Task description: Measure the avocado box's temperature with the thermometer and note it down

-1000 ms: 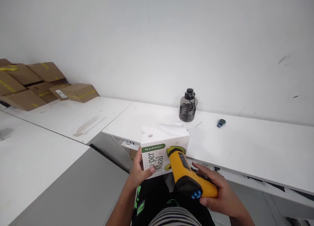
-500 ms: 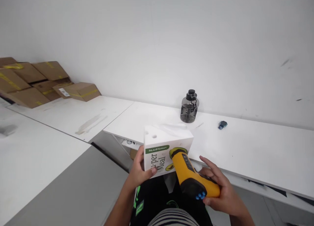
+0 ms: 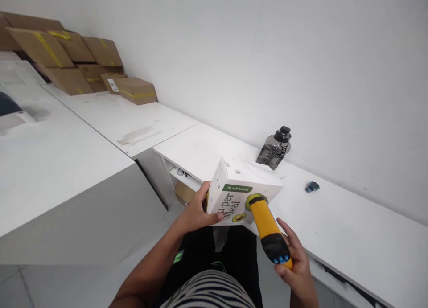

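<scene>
My left hand (image 3: 202, 210) grips the left side of a white NutriMotion meal box (image 3: 234, 205), thumb on its printed front. Avocado pictures and large dark lettering show on that face, and the box is tilted. In my right hand (image 3: 294, 261) is a yellow and black pistol-shaped tool (image 3: 265, 221), its exact kind unclear. Several blue tips show at its near end. The tool's far end overlaps an avocado picture on the box; whether they touch I cannot tell. My right fingers are partly hidden behind the tool, one of them stretched out.
A dark see-through water bottle (image 3: 274, 148) stands on the white table (image 3: 347, 227) by the wall. To its right lies a small blue-green object (image 3: 312, 186). Taped cardboard boxes (image 3: 90, 58) are stacked at the far left. Below the tabletop is a shelf (image 3: 189, 178).
The view has tilted and turned left. The yellow tool has swung, so its buttoned side no longer shows and its blue-tipped end points lower. More of the box's left side shows.
</scene>
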A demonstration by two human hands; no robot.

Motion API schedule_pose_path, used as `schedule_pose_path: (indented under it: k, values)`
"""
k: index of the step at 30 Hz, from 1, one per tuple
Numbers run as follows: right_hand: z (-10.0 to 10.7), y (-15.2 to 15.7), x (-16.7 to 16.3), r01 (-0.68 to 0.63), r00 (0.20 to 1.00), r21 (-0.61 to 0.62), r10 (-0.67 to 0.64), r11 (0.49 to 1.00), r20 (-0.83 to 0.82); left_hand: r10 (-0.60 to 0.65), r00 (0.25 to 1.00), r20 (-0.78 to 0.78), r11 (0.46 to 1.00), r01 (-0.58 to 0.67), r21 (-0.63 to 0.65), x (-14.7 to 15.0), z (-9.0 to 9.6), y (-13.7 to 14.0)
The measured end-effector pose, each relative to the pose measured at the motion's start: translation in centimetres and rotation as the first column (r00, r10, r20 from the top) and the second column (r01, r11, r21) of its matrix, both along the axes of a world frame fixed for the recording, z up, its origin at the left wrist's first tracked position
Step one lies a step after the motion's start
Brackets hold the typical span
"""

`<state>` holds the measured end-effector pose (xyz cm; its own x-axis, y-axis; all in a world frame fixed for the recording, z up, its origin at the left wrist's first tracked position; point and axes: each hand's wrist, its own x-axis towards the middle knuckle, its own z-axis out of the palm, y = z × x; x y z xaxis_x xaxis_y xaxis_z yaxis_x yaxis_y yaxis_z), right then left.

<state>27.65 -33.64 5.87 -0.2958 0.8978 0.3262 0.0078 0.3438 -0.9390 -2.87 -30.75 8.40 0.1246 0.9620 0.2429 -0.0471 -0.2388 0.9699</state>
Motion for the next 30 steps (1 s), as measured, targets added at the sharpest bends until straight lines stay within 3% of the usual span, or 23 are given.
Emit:
schedule_pose_path:
  k: [8,12,20,30]
  values:
    - [-0.7,0.9,0.4,0.133,0.989,0.241,-0.146,0.961,0.034,-0.018,0.999,0.051,0.999,0.020,-0.027,0.1,-0.1,0.1]
    - [-0.5,1.0,0.6,0.152,0.982,0.285,-0.178,0.946,0.066,-0.024,0.998,0.061,0.999,0.026,-0.029,0.0,-0.2,0.1]
    - [1.2,1.0,-0.6,0.062,0.997,0.177,-0.071,0.982,0.041,-0.009,0.999,0.041,1.000,0.010,-0.021,0.1,-0.1,0.2]
    - [-0.2,0.8,0.7,0.066,0.992,0.132,-0.079,0.989,0.096,-0.011,0.998,0.065,0.999,0.014,-0.040,0.2,-0.2,0.1]
